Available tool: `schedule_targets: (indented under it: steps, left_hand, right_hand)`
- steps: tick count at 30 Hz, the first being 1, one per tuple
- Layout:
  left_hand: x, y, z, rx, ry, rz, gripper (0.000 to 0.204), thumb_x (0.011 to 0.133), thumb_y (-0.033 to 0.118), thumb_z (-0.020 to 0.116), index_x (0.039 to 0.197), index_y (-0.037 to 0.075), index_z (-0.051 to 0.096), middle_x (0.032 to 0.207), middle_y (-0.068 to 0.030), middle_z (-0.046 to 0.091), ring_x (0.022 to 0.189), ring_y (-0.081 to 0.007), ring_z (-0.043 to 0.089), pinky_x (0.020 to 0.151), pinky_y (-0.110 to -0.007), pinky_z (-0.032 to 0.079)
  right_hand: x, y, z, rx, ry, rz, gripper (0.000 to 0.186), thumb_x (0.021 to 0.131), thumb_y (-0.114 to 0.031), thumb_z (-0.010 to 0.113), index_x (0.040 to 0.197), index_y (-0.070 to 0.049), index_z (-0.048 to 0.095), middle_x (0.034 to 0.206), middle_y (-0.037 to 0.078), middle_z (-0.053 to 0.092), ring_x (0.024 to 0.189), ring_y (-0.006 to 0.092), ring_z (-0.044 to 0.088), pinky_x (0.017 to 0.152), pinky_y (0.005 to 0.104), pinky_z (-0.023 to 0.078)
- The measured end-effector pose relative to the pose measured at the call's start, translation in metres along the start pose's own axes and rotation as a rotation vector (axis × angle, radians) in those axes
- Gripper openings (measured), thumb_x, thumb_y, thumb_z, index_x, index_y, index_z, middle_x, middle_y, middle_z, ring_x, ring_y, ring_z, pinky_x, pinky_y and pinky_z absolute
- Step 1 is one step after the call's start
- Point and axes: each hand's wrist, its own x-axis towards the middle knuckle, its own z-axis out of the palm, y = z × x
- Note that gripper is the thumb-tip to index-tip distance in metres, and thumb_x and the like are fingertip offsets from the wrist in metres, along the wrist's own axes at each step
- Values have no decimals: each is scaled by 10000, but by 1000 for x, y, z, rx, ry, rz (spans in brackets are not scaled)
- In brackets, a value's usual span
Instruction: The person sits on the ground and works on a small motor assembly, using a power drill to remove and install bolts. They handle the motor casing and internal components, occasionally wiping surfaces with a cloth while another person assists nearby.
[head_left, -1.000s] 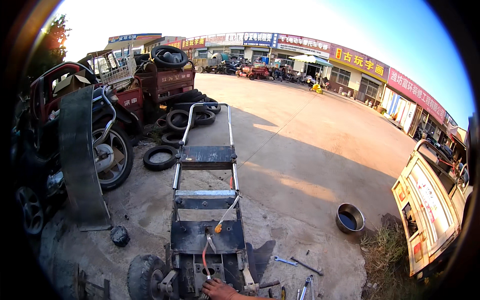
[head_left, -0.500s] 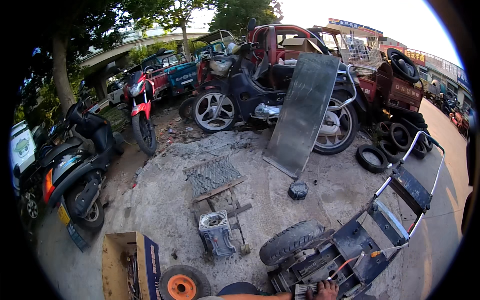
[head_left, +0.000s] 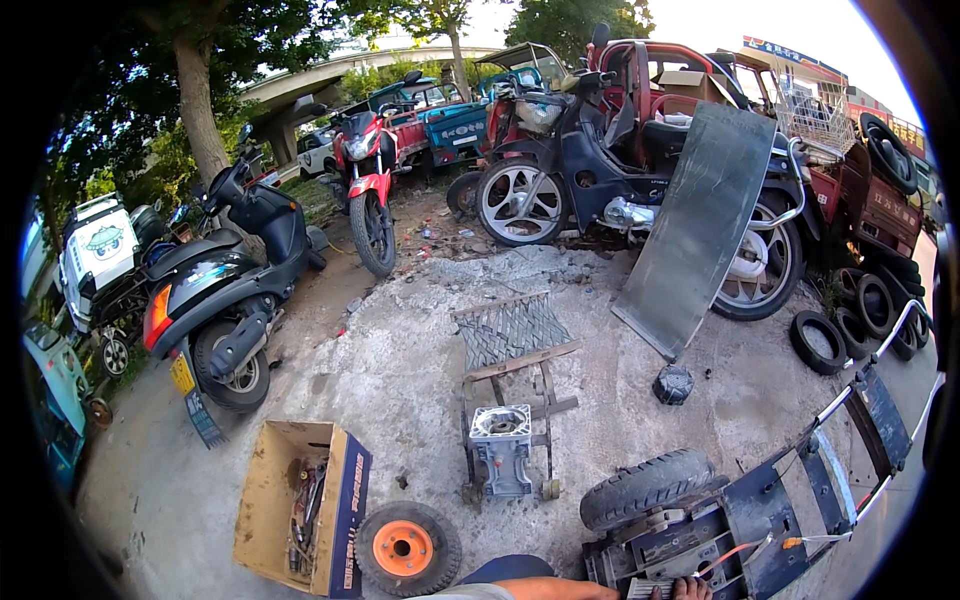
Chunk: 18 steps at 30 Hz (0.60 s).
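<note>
At the lower edge, my right hand [head_left: 688, 588] has its fingers bent over a light-grey finned metal part [head_left: 648, 588], which lies against the black metal frame of a cart [head_left: 740, 520]. My left forearm [head_left: 555, 589] stretches in from the left toward the same part; the fingers of that hand are hidden. The cart lies tilted, with a knobbly black tyre [head_left: 648, 488] at its near left and bent silver handlebars [head_left: 905, 335] at its far right. An orange-and-white cable [head_left: 735, 550] runs over the frame just beyond my right hand.
Left of me are a wheel with an orange hub [head_left: 402, 548] and a cardboard box [head_left: 258, 510] of tools. A grey gearbox housing [head_left: 502, 450] rests on a low metal frame. Beyond stand a leaning metal sheet [head_left: 700, 230], parked scooters [head_left: 225, 290], and loose tyres [head_left: 818, 342].
My view has turned left, so everything sits farther right in the picture, and more of the box and orange-hubbed wheel shows. My right hand stays at the finned part.
</note>
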Motion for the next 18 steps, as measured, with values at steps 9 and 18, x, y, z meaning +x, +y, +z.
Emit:
schedule_targets:
  steps: [9, 18]
  left_hand:
    - [-21, -1, 43, -11, 17, -122, 297, 939, 195, 458, 1096, 70, 678, 1142, -185, 679, 1065, -390, 631, 882, -525, 502]
    - [-27, 6, 39, -54, 72, -55, 241, 872, 231, 577, 960, 63, 727, 1017, -202, 715, 965, -381, 680, 806, -510, 535]
  right_hand:
    - [5, -4, -7, -51, 96, -66, 520, 878, -488, 647, 1162, -57, 708, 1190, 147, 676, 1196, 365, 569, 1041, 513, 421]
    - [4, -15, -10, -50, 58, -75, 495, 873, -491, 657, 1098, -54, 718, 1181, 129, 679, 1157, 351, 585, 981, 502, 449]
